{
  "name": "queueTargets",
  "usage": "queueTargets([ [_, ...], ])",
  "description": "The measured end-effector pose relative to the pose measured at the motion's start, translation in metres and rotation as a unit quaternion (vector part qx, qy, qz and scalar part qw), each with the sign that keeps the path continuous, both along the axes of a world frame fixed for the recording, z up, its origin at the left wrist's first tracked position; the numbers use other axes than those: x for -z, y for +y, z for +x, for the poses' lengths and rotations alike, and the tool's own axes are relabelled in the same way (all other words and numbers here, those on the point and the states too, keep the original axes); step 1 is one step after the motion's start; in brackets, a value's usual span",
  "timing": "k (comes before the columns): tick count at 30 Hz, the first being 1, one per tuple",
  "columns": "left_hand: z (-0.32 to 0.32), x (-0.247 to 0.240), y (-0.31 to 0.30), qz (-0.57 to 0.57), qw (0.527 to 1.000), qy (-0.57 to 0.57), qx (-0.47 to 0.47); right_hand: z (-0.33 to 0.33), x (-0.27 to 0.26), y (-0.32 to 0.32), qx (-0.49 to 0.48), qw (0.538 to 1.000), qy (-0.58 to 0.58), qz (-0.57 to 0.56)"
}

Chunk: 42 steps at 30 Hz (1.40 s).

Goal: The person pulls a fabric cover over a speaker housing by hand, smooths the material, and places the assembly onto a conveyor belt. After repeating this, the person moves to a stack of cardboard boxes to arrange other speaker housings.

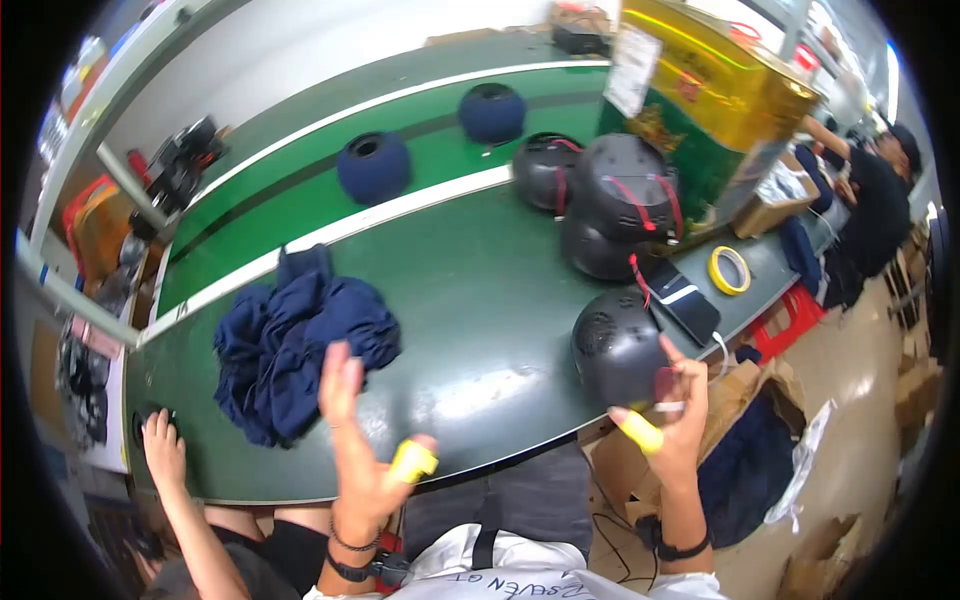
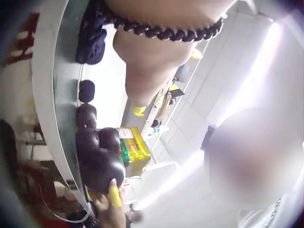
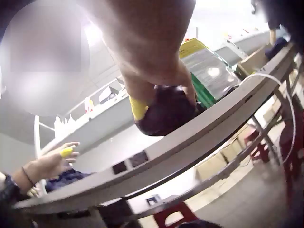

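My right hand [image 1: 682, 425] grips a round black shell [image 1: 612, 345] with a patch of small holes, at the table's front edge on the right. Its thumb, wrapped in yellow tape, lies against the near side of the shell, and the fingers are on the right side. In the left wrist view the thumb presses the glossy shell [image 2: 102, 171]. My left hand [image 1: 362, 470] is raised over the table's front edge with fingers extended and holds nothing; its thumb also has yellow tape. Just beyond it, a heap of dark blue cloth [image 1: 300, 345] lies on the table.
More black shells [image 1: 620, 190] with red straps are stacked behind. A phone [image 1: 683, 303], yellow tape roll [image 1: 729, 271] and large yellow-green tin [image 1: 705, 110] stand right. Blue balls [image 1: 374, 167] sit on the green belt [image 1: 430, 120]. Another person's hand [image 1: 163, 450] is at left.
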<state>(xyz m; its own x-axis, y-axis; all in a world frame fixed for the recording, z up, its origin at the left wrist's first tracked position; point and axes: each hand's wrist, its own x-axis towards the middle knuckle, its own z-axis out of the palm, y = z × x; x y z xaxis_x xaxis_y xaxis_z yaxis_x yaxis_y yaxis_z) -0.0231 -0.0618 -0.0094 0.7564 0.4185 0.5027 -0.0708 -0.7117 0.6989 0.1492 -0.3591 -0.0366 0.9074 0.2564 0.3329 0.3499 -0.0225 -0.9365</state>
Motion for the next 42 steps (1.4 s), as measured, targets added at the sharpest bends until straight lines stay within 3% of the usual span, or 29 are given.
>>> queueTargets([
  [1,0.003,0.007,-0.006,-0.069,0.995,-0.011,0.07,-0.014,-0.006,0.009,-0.089,0.99,0.071,0.086],
  [3,0.015,0.01,-0.014,-0.135,0.973,-0.01,0.186,-0.044,0.006,0.035,-0.166,0.928,0.224,0.249],
  [4,0.022,0.021,-0.014,-0.12,0.969,0.004,0.217,-0.058,0.013,0.042,-0.162,0.896,0.331,0.248],
  [5,0.026,0.012,-0.013,-0.088,0.962,-0.009,0.259,-0.059,0.008,0.053,-0.183,0.906,0.342,0.169],
  [7,0.023,0.016,-0.012,-0.158,0.974,0.023,0.162,-0.06,-0.028,0.084,-0.25,0.9,0.352,0.054],
  [8,0.021,0.011,-0.01,-0.192,0.972,0.058,0.124,-0.058,-0.037,0.097,-0.234,0.938,0.247,-0.067],
  [9,0.017,0.011,-0.007,-0.268,0.956,0.058,0.105,-0.054,-0.034,0.105,-0.243,0.936,0.245,-0.073],
  [10,0.013,0.011,-0.006,-0.254,0.962,0.066,0.074,-0.047,-0.026,0.113,-0.189,0.968,0.04,-0.157],
  [11,0.009,0.011,-0.007,-0.241,0.966,0.078,0.044,-0.045,-0.022,0.119,-0.127,0.95,-0.166,-0.231],
  [12,0.004,0.012,-0.009,-0.247,0.965,0.081,0.038,-0.045,-0.036,0.125,-0.135,0.965,-0.08,-0.212],
  [13,0.001,0.012,-0.009,-0.209,0.973,0.093,0.022,-0.032,-0.027,0.129,-0.141,0.959,-0.141,-0.203],
  [15,0.0,0.009,-0.008,-0.166,0.981,0.1,0.016,-0.026,-0.04,0.133,-0.181,0.967,0.014,-0.181],
  [17,-0.005,0.011,-0.013,-0.176,0.975,0.133,0.007,-0.021,-0.033,0.136,-0.195,0.967,0.017,-0.161],
  [18,-0.009,0.017,-0.017,-0.082,0.987,0.137,0.018,-0.018,-0.025,0.14,-0.212,0.967,0.025,-0.141],
  [21,-0.037,0.001,-0.052,-0.095,0.972,0.21,0.055,0.007,-0.026,0.155,-0.167,0.982,0.038,-0.081],
  [22,-0.04,0.004,-0.054,-0.097,0.971,0.208,0.06,0.024,-0.018,0.159,-0.193,0.978,0.025,-0.069],
  [24,-0.047,0.011,-0.06,-0.103,0.924,0.124,0.346,0.039,-0.038,0.158,-0.156,0.977,-0.024,-0.145],
  [25,-0.051,0.012,-0.059,-0.108,0.923,0.123,0.348,0.041,-0.044,0.155,-0.125,0.966,-0.073,-0.213],
  [27,-0.047,0.01,-0.045,-0.085,0.926,0.117,0.349,0.04,-0.045,0.146,-0.111,0.986,-0.03,-0.122],
  [28,-0.04,0.006,-0.037,-0.073,0.972,0.012,0.221,0.032,-0.046,0.142,-0.127,0.984,-0.019,-0.121],
  [30,-0.029,-0.007,-0.019,-0.067,0.997,-0.022,0.006,0.006,-0.046,0.142,-0.177,0.975,0.012,-0.137],
  [33,0.003,0.017,-0.03,-0.125,0.988,0.064,0.058,-0.007,-0.035,0.149,-0.231,0.956,-0.049,-0.171],
  [35,-0.014,0.022,-0.072,-0.014,0.992,0.11,0.068,0.015,-0.035,0.153,-0.305,0.932,-0.109,-0.165],
  [38,-0.038,0.017,-0.077,-0.1,0.985,0.066,0.125,0.047,-0.032,0.15,-0.416,0.902,-0.007,-0.116],
  [39,-0.041,0.002,-0.066,-0.116,0.989,0.049,0.074,0.047,-0.032,0.151,-0.42,0.9,-0.009,-0.113],
  [41,-0.039,0.006,-0.031,0.062,0.996,0.015,-0.063,0.042,-0.03,0.149,-0.41,0.906,-0.015,-0.107],
  [42,-0.026,-0.005,-0.012,0.067,0.992,0.027,-0.106,0.04,-0.03,0.149,-0.413,0.905,-0.015,-0.106],
])
